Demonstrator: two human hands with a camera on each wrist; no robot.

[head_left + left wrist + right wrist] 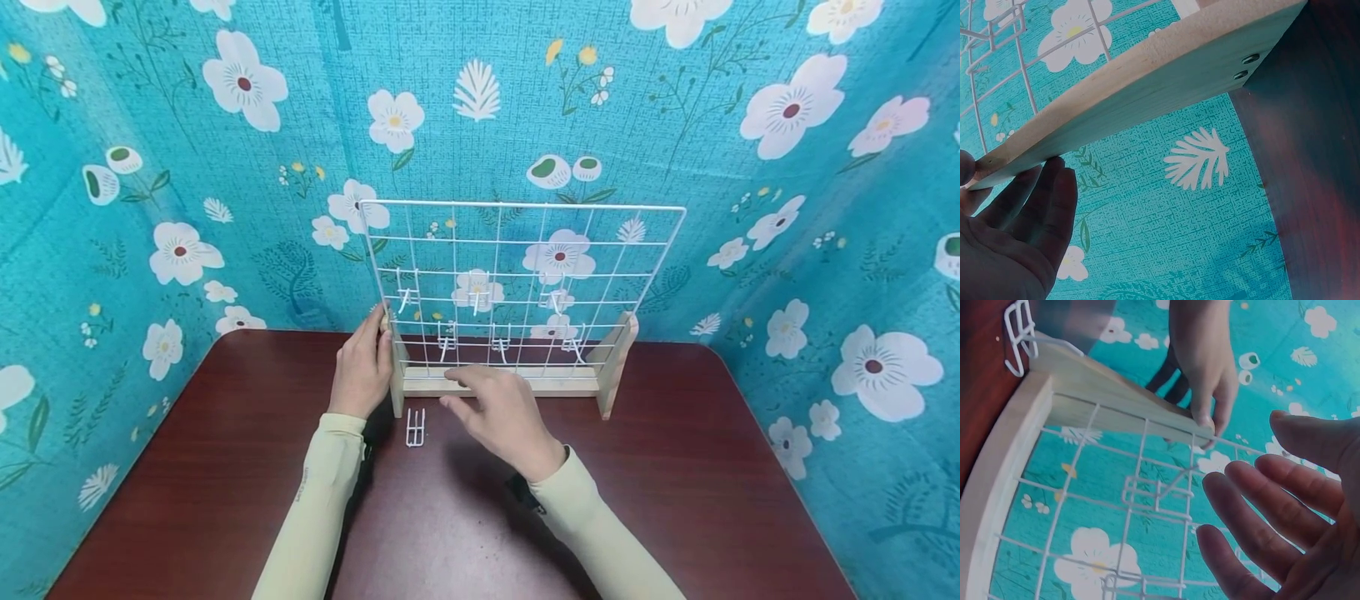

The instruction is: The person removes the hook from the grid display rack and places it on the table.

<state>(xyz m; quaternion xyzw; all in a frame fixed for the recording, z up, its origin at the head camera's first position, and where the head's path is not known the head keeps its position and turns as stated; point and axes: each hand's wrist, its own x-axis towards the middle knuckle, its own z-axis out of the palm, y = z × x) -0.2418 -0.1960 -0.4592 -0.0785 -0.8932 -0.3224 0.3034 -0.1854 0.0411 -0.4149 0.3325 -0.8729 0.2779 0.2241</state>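
L hand (362, 371) grips wire rack (496, 273) by its wooden end (397, 383) on table (750, 500), loose hook (416, 428) nearby, as R hand (506, 417), empty w/ fingers relaxed, hovers in front, where brushing the hung hooks (554, 297) might unseat 1

A dark reddish-brown table (225, 467) with rounded far corners carries everything, its surface smooth and slightly glossy. On it, towards the far edge, stands the rack (495, 272), resting on the lower ends of two pale wooden side panels (615, 367). A wooden board (562, 386) runs low between them; whether it touches the tabletop cannot be told. Just in front of the rack's left end lies a loose white wire hook (415, 442), its prongs towards the rack. Further in front of the rack, the tabletop shows soft shadows, a paler sheen and a few tiny specks.
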